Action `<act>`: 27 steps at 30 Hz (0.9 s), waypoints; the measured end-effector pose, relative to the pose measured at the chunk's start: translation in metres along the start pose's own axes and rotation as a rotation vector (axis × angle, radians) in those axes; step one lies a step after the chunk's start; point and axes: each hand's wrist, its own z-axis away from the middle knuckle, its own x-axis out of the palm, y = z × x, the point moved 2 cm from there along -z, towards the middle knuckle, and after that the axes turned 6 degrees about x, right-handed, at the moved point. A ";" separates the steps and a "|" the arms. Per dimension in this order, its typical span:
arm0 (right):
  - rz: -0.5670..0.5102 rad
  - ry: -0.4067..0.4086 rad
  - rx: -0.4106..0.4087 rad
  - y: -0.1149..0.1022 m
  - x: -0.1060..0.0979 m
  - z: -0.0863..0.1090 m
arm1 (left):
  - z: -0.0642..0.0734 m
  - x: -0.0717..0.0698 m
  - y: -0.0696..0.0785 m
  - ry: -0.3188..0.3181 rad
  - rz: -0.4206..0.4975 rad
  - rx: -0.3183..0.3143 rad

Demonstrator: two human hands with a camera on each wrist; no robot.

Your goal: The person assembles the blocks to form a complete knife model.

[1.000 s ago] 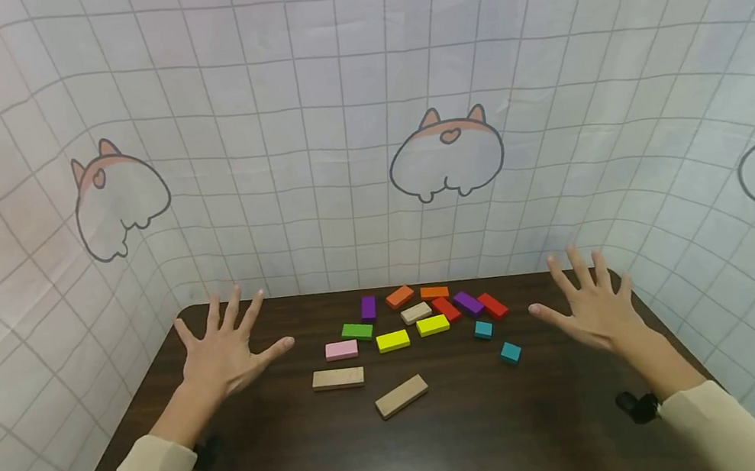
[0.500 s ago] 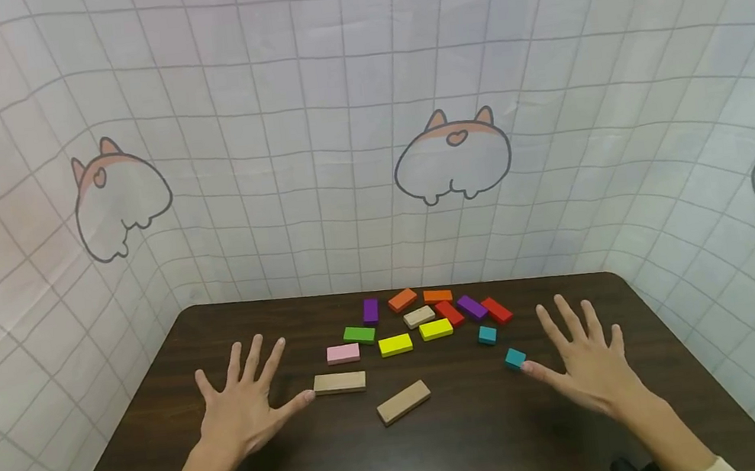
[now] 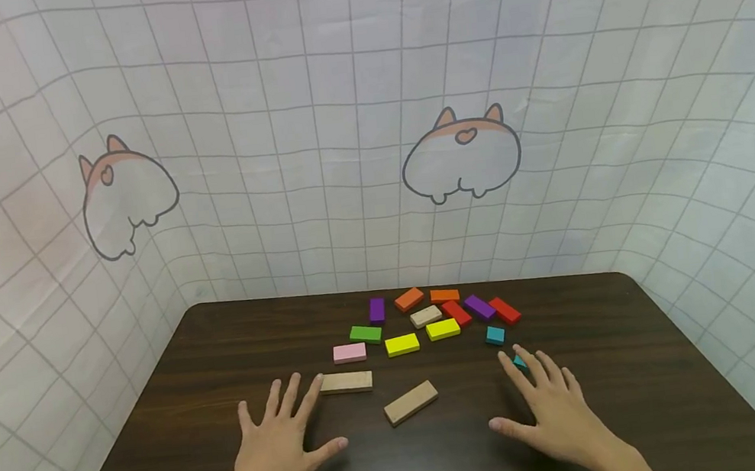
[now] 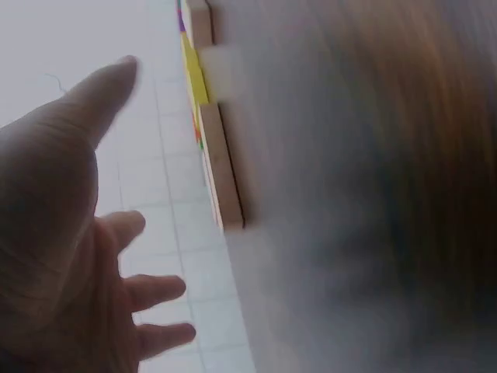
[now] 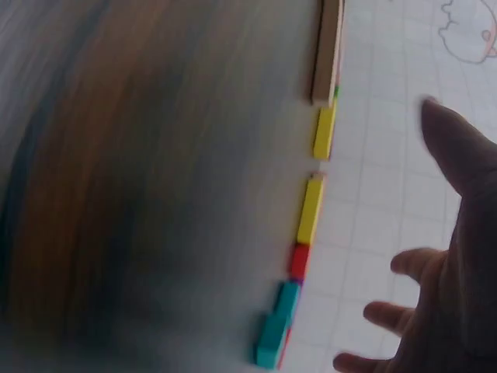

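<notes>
your left hand and right hand, spread and empty, flank the slanted wooden block; likely the reaching step, so a grasp calls for curling them.

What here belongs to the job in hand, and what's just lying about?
Likely the job's:
long wooden blocks, nearest the left hand
teal blocks, nearest the right hand
probably the other blocks behind

Likely just surroundings:
table
grid-patterned backdrop
</notes>
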 end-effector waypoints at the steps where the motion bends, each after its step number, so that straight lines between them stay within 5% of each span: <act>1: -0.018 -0.011 -0.014 -0.003 0.002 -0.001 | -0.001 0.002 0.004 -0.001 0.007 0.017; 8: -0.196 -0.155 -0.101 -0.017 0.014 -0.014 | -0.016 0.004 0.021 0.122 0.062 0.146; 14: -0.345 -0.272 -0.150 -0.024 0.024 -0.035 | -0.038 -0.003 0.016 0.229 0.158 0.204; 19: -0.416 -0.332 -0.178 -0.030 0.033 -0.053 | -0.059 -0.004 0.001 0.203 0.258 0.185; 27: -0.425 -0.352 -0.205 -0.041 0.043 -0.078 | -0.085 -0.003 -0.022 0.076 0.438 0.152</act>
